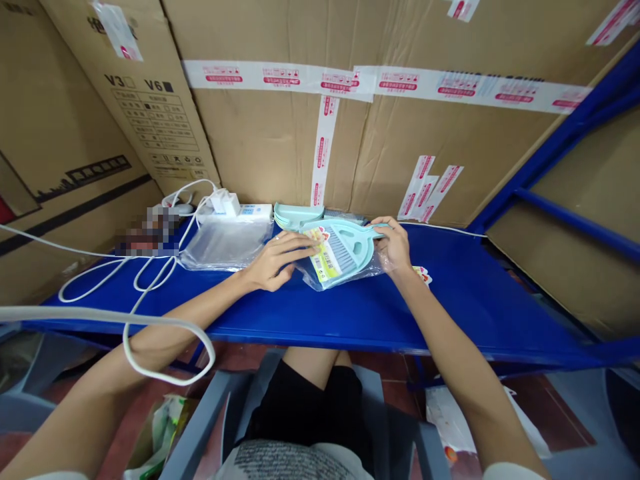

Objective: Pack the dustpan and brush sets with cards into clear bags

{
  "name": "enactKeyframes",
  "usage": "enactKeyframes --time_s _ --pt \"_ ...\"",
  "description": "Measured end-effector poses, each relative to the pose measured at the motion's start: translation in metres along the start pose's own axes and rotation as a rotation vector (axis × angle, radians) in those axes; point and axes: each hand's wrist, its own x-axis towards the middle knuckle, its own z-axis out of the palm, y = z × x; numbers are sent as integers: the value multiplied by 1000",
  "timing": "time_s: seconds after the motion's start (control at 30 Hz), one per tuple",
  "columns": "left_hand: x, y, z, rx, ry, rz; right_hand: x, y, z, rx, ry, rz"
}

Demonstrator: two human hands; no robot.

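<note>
While your right hand pinches the dustpan set by its handle near the bench's back edge, your left hand, loosely open, touches its card; the clear bag seems partly on.

I record free passage over the blue table beyond the right hand, and along its front edge between the forearms. Cardboard blocks the rear. Leftward, I note plastic bags and looped white cable as obstructions.
</note>
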Motion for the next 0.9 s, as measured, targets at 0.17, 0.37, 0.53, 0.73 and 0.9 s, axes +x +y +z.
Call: enactKeyframes --time_s 0.17,0.37,0.53,0.73,0.9 --pt "-1 -1 2 -68 18 -56 0 -1 -2 -20 -12 13" --pt "-4 -3 10 186 8 -21 -5 -4 2 7 -30 76" --pt "-9 -3 4 363 46 29 -12 -12 6 26 -163 179" --pt "-13 1 -3 421 137 141 -6 -21 -2 12 -335 494" --pt "-14 4 -1 468 80 200 -1 -28 -19 -196 -526 511"
